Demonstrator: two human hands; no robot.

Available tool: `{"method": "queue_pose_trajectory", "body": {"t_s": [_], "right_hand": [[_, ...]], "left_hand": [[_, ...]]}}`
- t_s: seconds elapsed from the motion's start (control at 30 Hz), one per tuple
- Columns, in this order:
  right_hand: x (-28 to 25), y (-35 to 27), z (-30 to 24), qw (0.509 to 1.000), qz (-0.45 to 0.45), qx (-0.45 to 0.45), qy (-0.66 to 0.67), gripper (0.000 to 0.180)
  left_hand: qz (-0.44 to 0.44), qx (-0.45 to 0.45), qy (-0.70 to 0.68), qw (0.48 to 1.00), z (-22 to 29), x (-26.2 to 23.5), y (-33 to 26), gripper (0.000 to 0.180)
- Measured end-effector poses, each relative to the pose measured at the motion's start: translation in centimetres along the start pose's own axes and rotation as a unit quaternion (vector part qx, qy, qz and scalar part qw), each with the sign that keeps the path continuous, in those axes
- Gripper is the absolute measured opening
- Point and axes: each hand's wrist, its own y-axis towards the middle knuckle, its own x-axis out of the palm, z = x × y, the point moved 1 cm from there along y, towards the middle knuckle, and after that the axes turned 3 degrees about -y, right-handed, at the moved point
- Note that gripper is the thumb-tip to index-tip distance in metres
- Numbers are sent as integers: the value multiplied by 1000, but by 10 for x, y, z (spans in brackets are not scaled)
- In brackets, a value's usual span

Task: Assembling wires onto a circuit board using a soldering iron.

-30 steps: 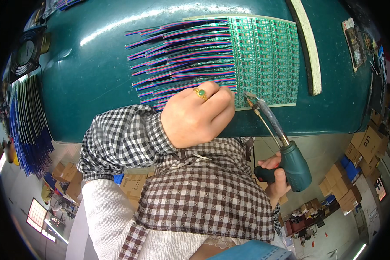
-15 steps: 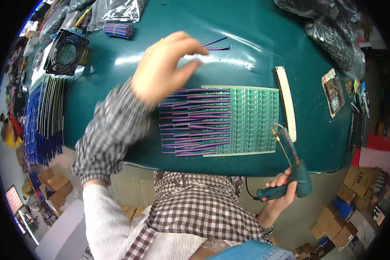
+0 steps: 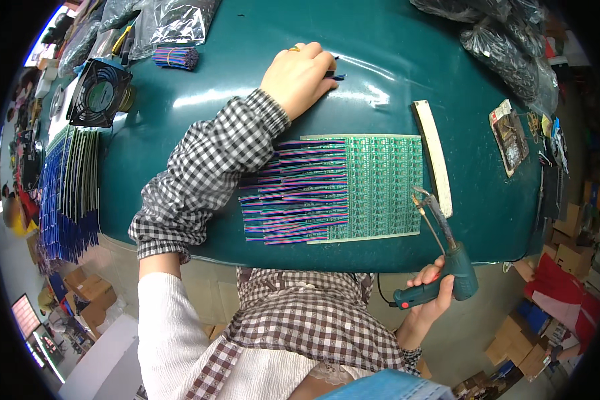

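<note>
At the far middle of the table my left hand point(image 3: 301, 79) is closed around short multicoloured ribbon wires point(image 3: 339, 77), whose dark ends poke out past the fingertips. My right hand point(image 3: 435, 293) grips a dark green soldering gun point(image 3: 459, 273) by its handle. Its metal tip and the thin brass tube beside it point up at the right edge of a green circuit board panel point(image 3: 383, 187). Rows of similar wires point(image 3: 297, 200) lie side by side along the panel's left part, their free ends reaching left. My left forearm, in a checked sleeve, covers the upper left wire ends.
A pale narrow bar point(image 3: 434, 160) stands right of the panel. A black fan point(image 3: 100, 93), a banded wire bundle point(image 3: 175, 57) and finished strips with blue wires point(image 3: 70, 193) are at the left. Plastic bags point(image 3: 507, 60) and a small packet point(image 3: 510, 140) lie at the right.
My left hand has moved right and down onto the loose wires and closed its fingers on them. My right hand keeps the soldering gun in nearly the same place.
</note>
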Motion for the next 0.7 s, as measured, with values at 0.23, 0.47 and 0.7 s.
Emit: {"method": "queue_pose_trajectory", "body": {"t_s": [0.23, 0.47, 0.7], "right_hand": [[-6, -16, 1, 1000, 10, -12, 3, 43], [-10, -19, 4, 1000, -7, 0, -11, 44], [-13, -27, 3, 999, 18, 24, -14, 48]], "left_hand": [[-37, -100, -147, 983, 14, -23, -3, 16], [-24, -121, -253, 959, 33, -39, -20, 15], [-77, 24, -200, 977, 121, -77, -90, 18]]}}
